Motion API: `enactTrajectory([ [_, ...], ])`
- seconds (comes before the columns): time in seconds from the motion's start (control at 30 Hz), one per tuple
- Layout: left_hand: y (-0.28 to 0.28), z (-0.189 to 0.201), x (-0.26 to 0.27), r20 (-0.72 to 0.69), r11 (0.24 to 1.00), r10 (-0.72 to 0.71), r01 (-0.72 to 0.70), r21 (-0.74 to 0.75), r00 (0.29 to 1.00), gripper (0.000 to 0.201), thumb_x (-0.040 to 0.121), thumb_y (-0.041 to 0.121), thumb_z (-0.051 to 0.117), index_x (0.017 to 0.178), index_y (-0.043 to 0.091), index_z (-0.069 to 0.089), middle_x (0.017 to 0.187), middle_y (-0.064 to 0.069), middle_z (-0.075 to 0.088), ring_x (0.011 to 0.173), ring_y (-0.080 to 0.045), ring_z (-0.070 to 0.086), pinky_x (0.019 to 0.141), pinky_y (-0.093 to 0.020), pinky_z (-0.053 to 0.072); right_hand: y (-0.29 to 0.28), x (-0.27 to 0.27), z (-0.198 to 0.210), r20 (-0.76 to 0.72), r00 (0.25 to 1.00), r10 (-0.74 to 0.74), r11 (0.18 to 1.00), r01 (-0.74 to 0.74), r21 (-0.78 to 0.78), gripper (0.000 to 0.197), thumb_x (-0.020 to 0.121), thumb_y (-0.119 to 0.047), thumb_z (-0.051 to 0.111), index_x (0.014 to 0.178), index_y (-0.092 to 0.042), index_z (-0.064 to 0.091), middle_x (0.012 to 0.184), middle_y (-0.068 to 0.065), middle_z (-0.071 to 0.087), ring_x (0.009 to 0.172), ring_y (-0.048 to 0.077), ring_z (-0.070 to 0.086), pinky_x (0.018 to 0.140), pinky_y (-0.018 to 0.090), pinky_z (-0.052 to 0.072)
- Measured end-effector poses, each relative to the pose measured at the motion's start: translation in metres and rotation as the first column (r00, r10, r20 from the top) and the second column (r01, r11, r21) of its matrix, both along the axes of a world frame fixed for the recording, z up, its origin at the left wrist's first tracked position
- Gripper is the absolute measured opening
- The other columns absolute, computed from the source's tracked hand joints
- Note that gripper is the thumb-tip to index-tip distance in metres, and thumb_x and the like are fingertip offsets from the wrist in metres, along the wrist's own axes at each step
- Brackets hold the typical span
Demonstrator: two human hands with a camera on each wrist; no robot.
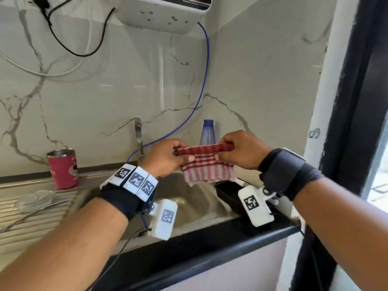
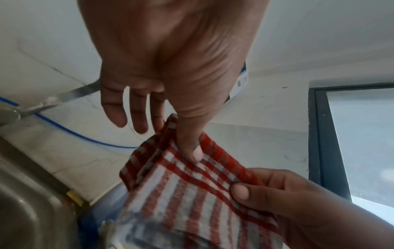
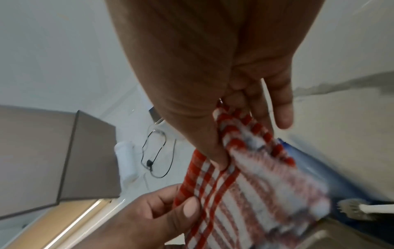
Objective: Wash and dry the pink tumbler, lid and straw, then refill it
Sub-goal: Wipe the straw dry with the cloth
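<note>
A red-and-white checked cloth (image 1: 206,164) hangs over the sink, stretched between both hands by its top edge. My left hand (image 1: 168,157) pinches its left corner with the thumb (image 2: 192,148) pressed on the cloth (image 2: 192,193). My right hand (image 1: 241,150) pinches the right corner; its thumb pins the cloth (image 3: 245,176) against the fingers. The pink tumbler (image 1: 63,169) stands upright and open on the steel drainboard at the left. In front of it lie the clear lid (image 1: 34,200) and a thin straw (image 1: 31,215).
A steel sink (image 1: 189,198) lies below the cloth, with a tap (image 1: 138,137) behind it. A blue bottle (image 1: 207,133) stands in the corner behind the cloth. A blue hose (image 1: 204,70) runs down from the white wall unit (image 1: 168,11). A black tray (image 1: 228,192) sits right of the sink.
</note>
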State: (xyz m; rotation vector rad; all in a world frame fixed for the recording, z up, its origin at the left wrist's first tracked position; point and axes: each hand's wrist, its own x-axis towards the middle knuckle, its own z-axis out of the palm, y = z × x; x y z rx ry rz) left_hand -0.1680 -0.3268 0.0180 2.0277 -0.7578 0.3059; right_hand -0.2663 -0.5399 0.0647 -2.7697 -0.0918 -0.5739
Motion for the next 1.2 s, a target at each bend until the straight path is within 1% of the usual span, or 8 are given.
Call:
enactTrajectory([
  [0.13, -0.043, -0.002, 0.005, 0.118, 0.985, 0.022, -0.042, 0.168, 0.993, 0.025, 0.073, 0.030, 0.089, 0.093, 0.027, 0.075, 0.089, 0.013, 0.073, 0.080, -0.001, 0.066, 0.072, -0.017, 0.047, -0.034, -0.010, -0.011, 0.020, 0.998, -0.059, 0.997, 0.058, 0.053, 0.016, 0.081, -0.026, 0.075, 0.096, -0.023, 0.071, 0.091, -0.004, 0.069, 0.084, 0.017, 0.062, 0.069, 0.028, 0.046],
  [0.33, -0.099, -0.025, 0.016, 0.192, 0.948, 0.028, -0.087, 0.307, 0.981, 0.027, 0.072, 0.007, 0.080, 0.096, 0.019, 0.079, 0.097, -0.001, 0.076, 0.091, -0.018, 0.071, 0.082, -0.020, 0.050, -0.059, -0.004, -0.060, 0.096, 0.994, -0.061, 0.998, 0.060, 0.015, 0.026, 0.078, -0.008, 0.065, 0.100, -0.021, 0.066, 0.099, 0.001, 0.060, 0.088, 0.020, 0.054, 0.069, 0.022, 0.036],
  [0.43, -0.111, -0.042, 0.015, 0.164, 0.842, -0.060, -0.038, 0.538, 0.985, 0.032, 0.077, 0.014, 0.081, 0.107, 0.022, 0.078, 0.109, -0.001, 0.075, 0.101, -0.019, 0.068, 0.077, -0.012, 0.036, -0.064, -0.005, -0.086, -0.107, 0.991, -0.082, 0.986, 0.065, -0.154, 0.022, 0.075, -0.034, 0.073, 0.095, -0.029, 0.063, 0.096, -0.002, 0.054, 0.094, 0.023, 0.055, 0.079, 0.031, 0.047],
  [0.53, -0.111, -0.049, 0.015, 0.054, 0.759, -0.140, 0.073, 0.647, 0.989, 0.041, 0.080, 0.017, 0.083, 0.120, 0.021, 0.074, 0.115, 0.001, 0.072, 0.105, -0.017, 0.066, 0.077, -0.013, 0.038, -0.067, -0.011, -0.097, -0.228, 0.965, -0.130, 0.975, 0.083, -0.208, 0.038, 0.075, -0.060, 0.071, 0.090, -0.025, 0.068, 0.095, -0.001, 0.063, 0.090, 0.023, 0.061, 0.080, 0.035, 0.053],
  [0.7, -0.104, -0.044, 0.014, 0.028, 0.790, -0.129, 0.086, 0.607, 0.991, 0.045, 0.077, 0.025, 0.087, 0.119, 0.025, 0.072, 0.113, 0.005, 0.067, 0.107, -0.015, 0.063, 0.096, -0.027, 0.048, -0.068, -0.015, -0.098, -0.155, 0.982, -0.106, 0.984, 0.082, -0.157, 0.030, 0.079, -0.056, 0.067, 0.090, -0.028, 0.070, 0.097, -0.005, 0.065, 0.091, 0.020, 0.062, 0.082, 0.035, 0.054],
  [0.97, -0.056, -0.017, -0.016, 0.120, 0.912, -0.039, -0.014, 0.409, 0.992, 0.030, 0.087, 0.030, 0.077, 0.116, 0.023, 0.073, 0.109, 0.011, 0.068, 0.101, -0.007, 0.064, 0.077, -0.004, 0.039, -0.046, -0.029, -0.067, -0.022, 0.998, -0.052, 0.998, 0.051, -0.028, 0.021, 0.088, -0.045, 0.062, 0.088, -0.026, 0.072, 0.095, -0.007, 0.068, 0.088, 0.016, 0.062, 0.081, 0.036, 0.055],
  [1.1, -0.015, -0.008, -0.035, 0.178, 0.948, 0.019, -0.074, 0.310, 0.984, 0.018, 0.092, 0.032, 0.070, 0.109, 0.025, 0.074, 0.105, 0.011, 0.072, 0.097, -0.003, 0.065, 0.092, -0.027, 0.052, -0.014, -0.027, -0.048, 0.075, 0.997, 0.025, 0.999, -0.027, 0.022, 0.021, 0.090, -0.046, 0.060, 0.079, -0.029, 0.064, 0.086, -0.007, 0.068, 0.083, 0.018, 0.063, 0.072, 0.029, 0.052],
  [1.2, 0.015, -0.009, -0.034, 0.224, 0.969, 0.110, -0.155, 0.192, 0.968, 0.012, 0.094, 0.030, 0.068, 0.104, 0.028, 0.074, 0.099, 0.015, 0.073, 0.091, 0.002, 0.066, 0.089, -0.023, 0.053, 0.021, -0.011, -0.039, 0.148, 0.986, 0.073, 0.993, -0.087, 0.086, 0.026, 0.091, -0.042, 0.063, 0.084, -0.017, 0.069, 0.079, -0.004, 0.069, 0.077, 0.018, 0.062, 0.067, 0.028, 0.046],
])
